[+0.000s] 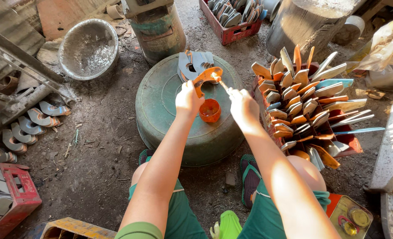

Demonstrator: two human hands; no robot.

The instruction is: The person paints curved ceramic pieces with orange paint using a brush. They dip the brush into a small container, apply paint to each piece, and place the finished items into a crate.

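Note:
My left hand point(186, 100) holds a curved metal blade point(205, 78) coated in orange paint, above an upturned green basin point(161, 102). My right hand point(242, 105) grips a thin brush point(221, 83) whose tip touches the blade. A small orange pot of paint point(210, 110) stands on the basin just below both hands. Several grey unpainted blades point(194, 63) lie stacked at the basin's far edge.
A red crate point(350, 144) to the right is packed with upright blades with orange parts. Another red crate point(230, 32) of blades sits farther back, next to a green drum point(159, 28) and a metal bowl point(89, 48). Loose blades point(28, 126) lie at left.

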